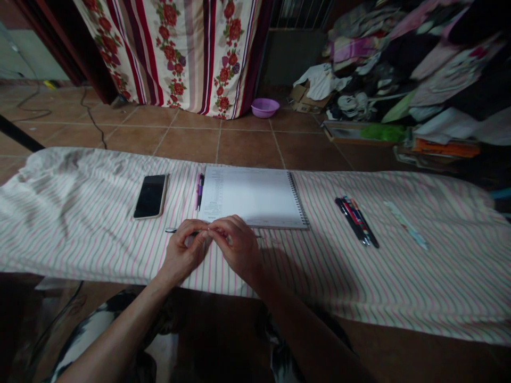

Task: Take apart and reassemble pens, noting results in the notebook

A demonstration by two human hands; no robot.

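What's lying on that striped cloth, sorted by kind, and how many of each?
Phones: 1
Spiral notebooks: 1
Pens beside the notebook: 1
Pens in the hands: 1
Pens in the bundle on the right: about 3, hard to separate
Pale strips: 1
Total: about 8
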